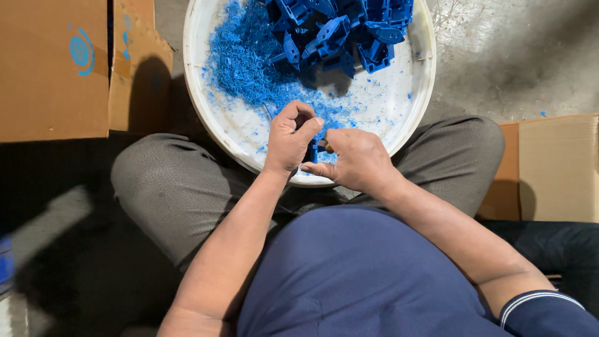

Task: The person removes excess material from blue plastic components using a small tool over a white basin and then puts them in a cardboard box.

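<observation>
My left hand (290, 138) is closed around a small blue plastic part (311, 151), of which only a sliver shows between my hands. My right hand (354, 159) presses against it from the right, fingers curled on a small tool whose tip barely shows; I cannot tell what kind of tool it is. Both hands hover over the near rim of a white round basin (206, 118). Inside the basin lie a heap of blue plastic shavings (240, 59) and a pile of several blue plastic parts (340, 28) at the far side.
The basin rests between my knees in grey trousers (168, 187). An open brown cardboard box (56, 68) stands at the left. Another cardboard box (555, 165) sits at the right. Bare concrete floor (518, 56) lies beyond the basin.
</observation>
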